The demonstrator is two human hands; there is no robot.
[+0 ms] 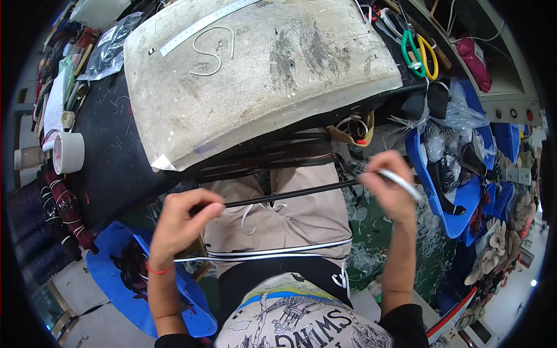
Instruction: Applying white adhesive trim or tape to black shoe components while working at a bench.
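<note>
One black strip (290, 194) | taut between | left hand (179, 223) | right hand (387, 188)

Wearer's clothing: dark-sleeved printed top, beige trousers, red wristband.
Short-sleeved T-shirt (290, 316), black at left sleeve (176, 341) and right sleeve (406, 325); pale front panel with black line drawings, large dark lettering, green and blue bands near its lower edge. Black fabric (264, 275) below that, white marking (340, 279) toward the right side. Trousers (316, 217) plain, thin white drawstring (246, 221) at front. Narrow red band (158, 270) round left wrist (162, 260).
</note>
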